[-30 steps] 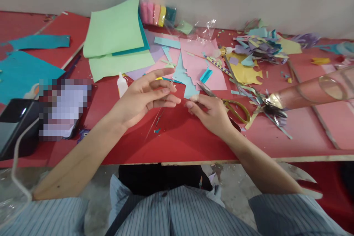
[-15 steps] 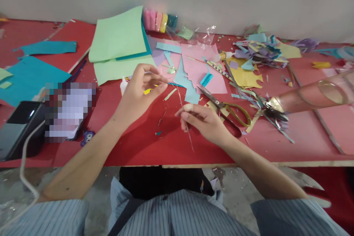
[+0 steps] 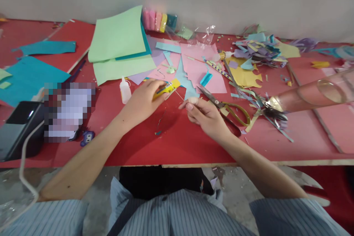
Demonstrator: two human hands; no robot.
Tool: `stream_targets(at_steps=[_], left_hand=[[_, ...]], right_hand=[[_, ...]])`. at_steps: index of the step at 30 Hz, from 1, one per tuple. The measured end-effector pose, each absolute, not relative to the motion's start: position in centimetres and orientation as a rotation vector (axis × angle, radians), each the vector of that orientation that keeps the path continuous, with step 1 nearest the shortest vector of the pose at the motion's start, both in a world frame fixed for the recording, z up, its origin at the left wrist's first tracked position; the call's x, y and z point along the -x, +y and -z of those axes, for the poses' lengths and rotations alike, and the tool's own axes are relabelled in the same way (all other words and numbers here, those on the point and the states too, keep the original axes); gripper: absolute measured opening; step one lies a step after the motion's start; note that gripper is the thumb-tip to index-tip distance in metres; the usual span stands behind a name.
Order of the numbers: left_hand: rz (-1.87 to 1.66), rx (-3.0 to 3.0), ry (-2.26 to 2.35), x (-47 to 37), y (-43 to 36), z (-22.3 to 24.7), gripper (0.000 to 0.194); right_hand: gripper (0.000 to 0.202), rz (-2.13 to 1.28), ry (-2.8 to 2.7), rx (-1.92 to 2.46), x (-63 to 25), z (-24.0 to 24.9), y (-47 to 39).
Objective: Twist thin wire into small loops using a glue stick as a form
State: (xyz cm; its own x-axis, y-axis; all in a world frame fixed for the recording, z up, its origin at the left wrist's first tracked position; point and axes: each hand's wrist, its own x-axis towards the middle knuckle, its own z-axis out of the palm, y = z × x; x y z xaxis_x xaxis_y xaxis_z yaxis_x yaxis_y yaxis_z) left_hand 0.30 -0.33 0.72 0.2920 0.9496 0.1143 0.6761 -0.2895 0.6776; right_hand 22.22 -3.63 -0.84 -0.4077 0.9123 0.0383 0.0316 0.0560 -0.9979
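My left hand [image 3: 146,99] is closed on a yellow cutter-like tool [image 3: 172,86], held above the red table. A thin pale strand [image 3: 179,95] runs from beside the tool to my right hand [image 3: 206,116], whose thumb and forefinger pinch it. A whitish wrap covers one fingertip of that hand. Left of the tool stands or lies a small white glue bottle [image 3: 125,91]. Scissors with olive handles [image 3: 239,113] lie open just beyond my right hand. A folded blue paper piece [image 3: 206,78] rests on pink paper [image 3: 218,81].
Green sheets [image 3: 118,37] lie at the back, near clay blocks [image 3: 157,20]. A phone [image 3: 70,112] and a dark device [image 3: 20,129] with a white cable occupy the left. Paper scraps [image 3: 260,49] are heaped at back right, behind a transparent tube [image 3: 312,94].
My left hand has picked up the yellow tool from the table and brought it to the strand. The glue bottle shows more fully. My right hand has shifted slightly.
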Motion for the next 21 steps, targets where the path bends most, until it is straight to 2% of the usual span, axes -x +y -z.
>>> stream_targets(at_steps=[9,21], left_hand=[[-0.795,-1.582,1.078,-2.8,-2.7,-0.9,0.044],[-0.895,-1.426,1.043,-3.4,-3.2,-1.4,0.037]], right_hand=[[0.035,-1.561,-1.455,0.959,-21.8,1.9,-3.6],[0.035,-1.532,-1.429,0.939,-21.4,1.4,-3.7]])
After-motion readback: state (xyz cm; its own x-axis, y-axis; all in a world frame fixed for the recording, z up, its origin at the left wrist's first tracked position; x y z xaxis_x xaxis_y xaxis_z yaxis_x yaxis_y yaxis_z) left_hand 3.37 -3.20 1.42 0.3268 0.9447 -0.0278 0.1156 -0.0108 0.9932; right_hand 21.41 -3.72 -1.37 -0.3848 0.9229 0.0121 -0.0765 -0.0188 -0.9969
